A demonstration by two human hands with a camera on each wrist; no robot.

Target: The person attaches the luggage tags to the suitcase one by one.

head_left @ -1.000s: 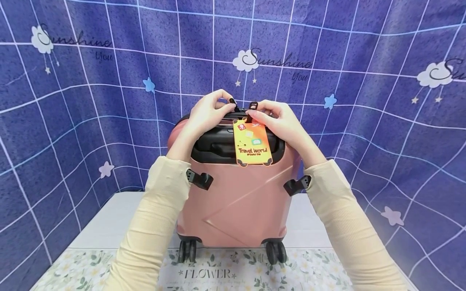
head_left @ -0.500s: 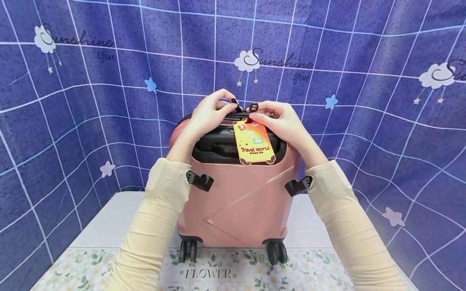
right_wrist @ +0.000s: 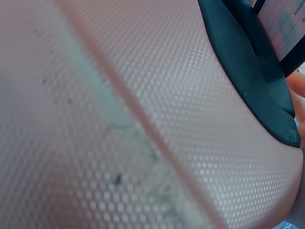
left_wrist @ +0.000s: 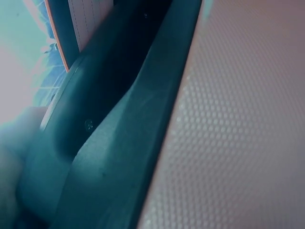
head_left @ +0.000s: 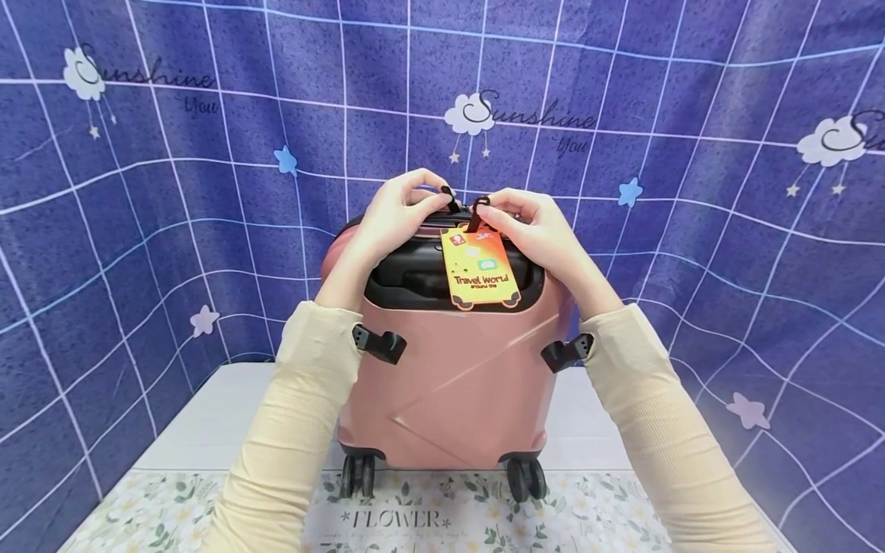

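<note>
In the head view, a pink suitcase (head_left: 456,384) stands upright with a black recessed panel (head_left: 408,273) near its top. An orange and yellow luggage tag (head_left: 482,269) reading "Travel World" hangs over that panel. With thumb and fingers, my left hand (head_left: 397,206) pinches one end of a black strap (head_left: 450,200) above the case. My right hand (head_left: 535,219) pinches the tag's strap buckle (head_left: 481,204). How the strap runs behind the tag is hard to see. Both wrist views show the textured shell (left_wrist: 233,124) close up; the tag's lined white back (right_wrist: 283,24) appears in the right one.
Black wheels (head_left: 525,478) carry the case on a white surface (head_left: 588,430) with a floral mat (head_left: 408,499) in front. A blue-purple grid curtain (head_left: 276,100) closes in the back and sides. Black wrist mounts (head_left: 567,352) sit against the cuffs.
The tag has swung a little to the right at its lower end and then risen slightly. The buckle in my right fingers has tilted. My left hand has barely moved.
</note>
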